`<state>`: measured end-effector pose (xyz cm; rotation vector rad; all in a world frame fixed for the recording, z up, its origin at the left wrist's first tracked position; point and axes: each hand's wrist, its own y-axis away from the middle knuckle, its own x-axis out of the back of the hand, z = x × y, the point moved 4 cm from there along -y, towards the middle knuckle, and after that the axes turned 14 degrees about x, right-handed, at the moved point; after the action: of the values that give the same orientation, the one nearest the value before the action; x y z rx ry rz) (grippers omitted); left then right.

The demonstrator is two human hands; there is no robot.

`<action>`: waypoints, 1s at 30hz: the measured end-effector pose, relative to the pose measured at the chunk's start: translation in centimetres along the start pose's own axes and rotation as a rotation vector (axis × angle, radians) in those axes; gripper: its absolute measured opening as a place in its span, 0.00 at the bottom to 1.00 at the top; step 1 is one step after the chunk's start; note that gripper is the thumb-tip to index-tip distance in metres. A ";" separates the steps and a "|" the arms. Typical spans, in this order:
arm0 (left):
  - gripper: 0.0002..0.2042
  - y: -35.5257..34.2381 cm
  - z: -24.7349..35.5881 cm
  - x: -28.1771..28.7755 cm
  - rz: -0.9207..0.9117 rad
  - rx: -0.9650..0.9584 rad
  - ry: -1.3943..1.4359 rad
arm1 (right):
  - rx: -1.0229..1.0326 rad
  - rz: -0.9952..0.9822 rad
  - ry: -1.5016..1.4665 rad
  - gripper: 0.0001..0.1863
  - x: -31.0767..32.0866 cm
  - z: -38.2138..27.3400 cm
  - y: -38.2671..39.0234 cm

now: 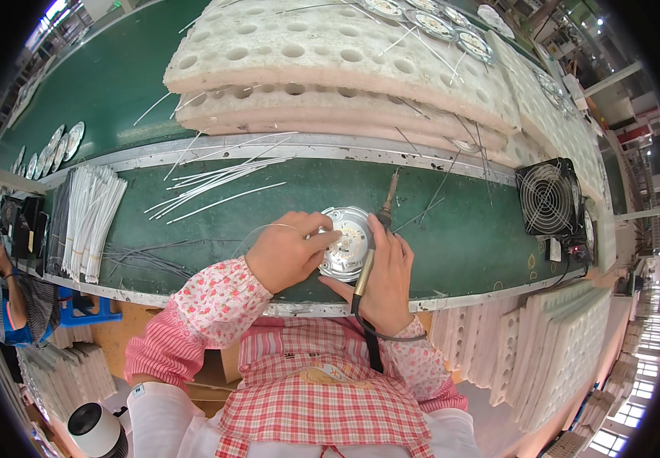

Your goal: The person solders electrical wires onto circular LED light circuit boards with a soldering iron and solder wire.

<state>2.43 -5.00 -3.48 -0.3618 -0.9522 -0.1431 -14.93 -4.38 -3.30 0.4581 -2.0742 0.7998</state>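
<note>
A round silver lamp plate (338, 266) with a pale board of small yellowish parts lies on the green bench in front of me. My left hand (288, 248) is closed in a pinch over its left side, thumb and forefinger at the board. A thin white wire (257, 229) arcs out over that hand; its end at the fingers is hidden. On the plate's right rim rests my right hand (387, 275), thumb near its lower edge. That hand also keeps a soldering iron (362, 276) tucked in it, brass handle toward me and tip pointing away.
Loose white wires (215, 179) lie beyond my left hand. Bundled white wires (95, 221) stand farther left, near dark wires (150, 256). A black fan (548, 197) sits at right. Holed foam boards (292, 69) are stacked behind, carrying more lamp plates (431, 25). A person (13, 301) works far left.
</note>
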 end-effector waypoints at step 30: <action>0.16 -2.0 0.5 2.2 0.035 0.542 0.844 | 0.155 0.248 0.091 0.55 5.3 -1.4 -1.5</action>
<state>2.72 -6.60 -0.97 0.1895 -0.1242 0.0059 -16.30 -4.67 2.20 0.2442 -2.0164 1.1127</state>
